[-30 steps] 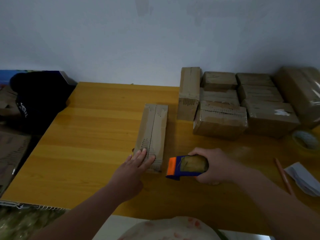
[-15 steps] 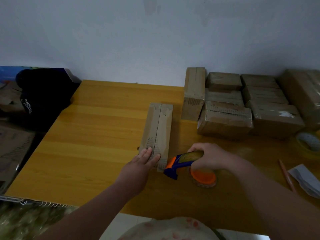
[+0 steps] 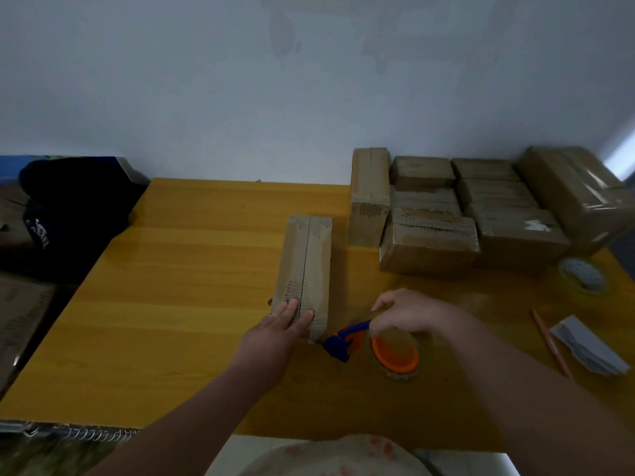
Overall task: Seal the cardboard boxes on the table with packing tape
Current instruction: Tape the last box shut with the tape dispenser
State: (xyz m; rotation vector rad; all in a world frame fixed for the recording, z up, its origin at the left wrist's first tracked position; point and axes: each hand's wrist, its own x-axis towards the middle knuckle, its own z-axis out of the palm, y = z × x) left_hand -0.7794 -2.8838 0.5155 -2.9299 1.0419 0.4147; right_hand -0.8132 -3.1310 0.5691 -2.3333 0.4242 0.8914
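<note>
Flat and straight-fingered, the left hand (image 3: 275,333) presses on the near end of the cardboard box (image 3: 307,262), over the seam where its 2 top flaps meet. The right hand (image 3: 405,310) is curled round the tape dispenser (image 3: 347,341). Its blue nose sits at the box's near right corner, though whether it touches the card cannot be told. The orange-cored roll hangs under the palm, close to the table (image 3: 192,286).

This box lies lengthwise near the middle of the table. It looks like light, stiff corrugated card, long and narrow. On the glossy wood it would probably slide once tape is pulled along it, so bracing it from above at the near end seems sound. The flaps may spring apart, and the best hold is likely beside the seam or across the 2 long sides.

By count there is 1 box in hand. The other boxes (image 3: 429,242) are grouped at the far right, apparently 8 of them: 1 on end, 6 small lying in rows and 1 larger in shiny film. Some are partly hidden, so that figure is a best reading. There is also 1 dispenser, 1 spare tape roll (image 3: 584,276), 1 pencil (image 3: 549,341) and 1 folded paper (image 3: 587,345).
</note>
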